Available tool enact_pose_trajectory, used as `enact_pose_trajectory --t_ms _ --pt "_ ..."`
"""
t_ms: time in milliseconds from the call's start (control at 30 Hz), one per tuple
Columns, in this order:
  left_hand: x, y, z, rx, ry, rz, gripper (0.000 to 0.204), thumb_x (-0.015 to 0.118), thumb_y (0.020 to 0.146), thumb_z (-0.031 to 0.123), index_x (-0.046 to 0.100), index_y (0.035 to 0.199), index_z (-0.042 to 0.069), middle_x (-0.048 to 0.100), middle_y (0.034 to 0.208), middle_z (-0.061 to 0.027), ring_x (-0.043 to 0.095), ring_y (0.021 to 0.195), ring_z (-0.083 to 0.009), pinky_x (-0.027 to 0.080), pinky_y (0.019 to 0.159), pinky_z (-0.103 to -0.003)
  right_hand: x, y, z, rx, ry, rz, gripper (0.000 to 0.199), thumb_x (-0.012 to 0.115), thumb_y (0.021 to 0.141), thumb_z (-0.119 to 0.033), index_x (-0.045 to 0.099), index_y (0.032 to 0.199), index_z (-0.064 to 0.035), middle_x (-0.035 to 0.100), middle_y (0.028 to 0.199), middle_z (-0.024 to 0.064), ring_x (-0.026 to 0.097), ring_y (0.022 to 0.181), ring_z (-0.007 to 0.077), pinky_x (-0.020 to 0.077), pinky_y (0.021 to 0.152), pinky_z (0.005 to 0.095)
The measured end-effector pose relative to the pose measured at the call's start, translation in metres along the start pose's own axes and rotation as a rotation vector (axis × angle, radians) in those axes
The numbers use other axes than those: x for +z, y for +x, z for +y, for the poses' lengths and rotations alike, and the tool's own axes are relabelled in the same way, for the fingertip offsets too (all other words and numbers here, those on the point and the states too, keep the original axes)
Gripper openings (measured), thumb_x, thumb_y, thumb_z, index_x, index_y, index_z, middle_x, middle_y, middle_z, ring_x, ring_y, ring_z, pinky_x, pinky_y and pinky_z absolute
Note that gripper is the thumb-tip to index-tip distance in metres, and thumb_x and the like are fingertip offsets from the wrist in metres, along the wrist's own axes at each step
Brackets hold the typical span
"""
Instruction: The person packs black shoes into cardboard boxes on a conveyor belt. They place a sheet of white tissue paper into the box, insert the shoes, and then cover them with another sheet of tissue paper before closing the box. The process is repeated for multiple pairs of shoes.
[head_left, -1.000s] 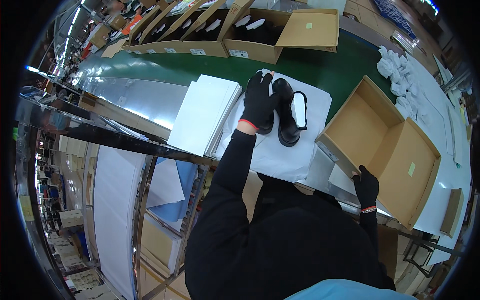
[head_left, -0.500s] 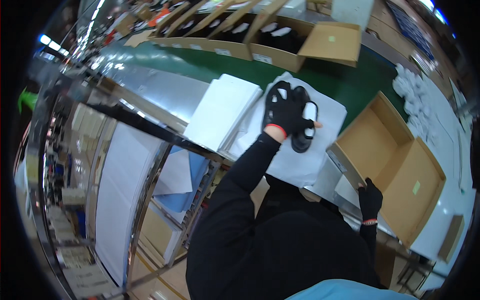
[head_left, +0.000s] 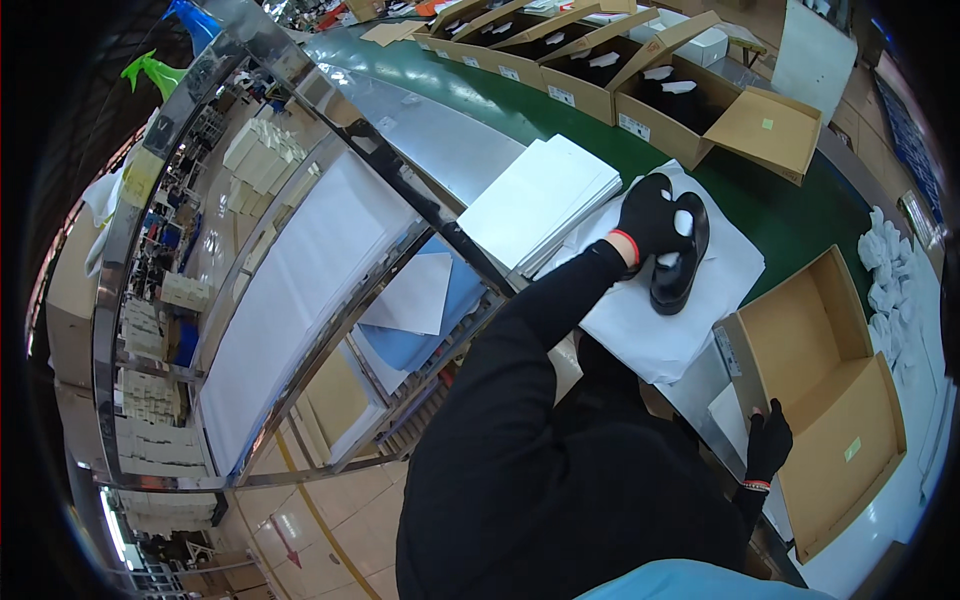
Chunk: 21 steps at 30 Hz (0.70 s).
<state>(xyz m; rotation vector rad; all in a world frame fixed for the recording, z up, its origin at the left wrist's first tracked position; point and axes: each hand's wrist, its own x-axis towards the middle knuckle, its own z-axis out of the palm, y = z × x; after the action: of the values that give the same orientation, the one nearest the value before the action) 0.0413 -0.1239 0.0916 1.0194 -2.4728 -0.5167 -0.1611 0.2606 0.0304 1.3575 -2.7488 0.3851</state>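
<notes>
Black-gloved left hand [head_left: 652,222] is half-curling over glossy black shoes [head_left: 684,272]. Black-gloved right hand [head_left: 768,442] is half-curling against tan cardboard box [head_left: 836,388] right of shoes. Grips unclear.

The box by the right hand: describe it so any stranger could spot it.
Start at the green table. Right of the black shoe on white paper lies an open brown box. Unlike the boxes lined up behind, it looks empty.

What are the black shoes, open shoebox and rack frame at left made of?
Black shoes: leather or synthetic, can't tell; smooth, soft highlights.
Open shoebox: likely cardboard; matte brown, folded lid hinge.
Rack frame: probably stainless steel; polished, bright reflections.
</notes>
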Motion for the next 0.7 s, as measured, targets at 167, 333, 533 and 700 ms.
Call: enact_pose_trajectory --t_ms 167,333,533,700 --pt "-0.040 -0.002 -0.005 -0.033 0.183 -0.145 0.069 0.073 0.066 0.054 0.058 0.123 0.018 0.046 0.132 -0.0266 0.064 0.099 -0.0361 0.053 0.079 -0.044 -0.006 0.004 0.008 0.079 0.004 -0.146 0.042 0.064 0.080 -0.020 0.062 0.121 -0.0125 0.067 0.096 0.0201 0.065 0.088 0.0361 0.0505 0.075 0.0443" --pt "-0.046 -0.036 -0.022 0.001 0.172 -0.216 0.077 0.076 0.062 0.057 0.059 0.120 0.011 0.044 0.133 -0.0235 0.050 0.119 -0.0400 0.047 0.091 -0.047 -0.075 0.013 0.038 0.012 0.207 -0.074 0.048 0.066 0.077 -0.007 0.061 0.124 -0.0047 0.061 0.068 0.0149 0.058 0.061 0.0218 0.0456 0.061 0.0364" --pt "-0.046 -0.083 -0.033 0.164 -0.179 0.400 0.030 0.073 0.080 0.026 0.064 0.101 0.008 0.056 0.117 -0.0174 0.059 0.105 -0.0316 0.049 0.086 -0.037 -0.110 -0.013 0.027 0.005 0.105 -0.113 0.044 0.066 0.080 -0.008 0.061 0.123 -0.0020 0.062 0.068 0.0162 0.057 0.059 0.0225 0.0429 0.059 0.0372" --pt "-0.110 -0.145 -0.062 -0.029 -0.488 0.860 0.013 0.065 0.088 0.013 0.060 0.085 0.002 0.060 0.082 -0.0069 0.060 0.076 -0.0202 0.047 0.066 -0.031 -0.065 -0.038 0.038 -0.106 0.095 -0.568 0.051 0.072 0.076 -0.017 0.060 0.123 -0.0031 0.063 0.111 0.0227 0.056 0.106 0.0383 0.0434 0.092 0.0447"
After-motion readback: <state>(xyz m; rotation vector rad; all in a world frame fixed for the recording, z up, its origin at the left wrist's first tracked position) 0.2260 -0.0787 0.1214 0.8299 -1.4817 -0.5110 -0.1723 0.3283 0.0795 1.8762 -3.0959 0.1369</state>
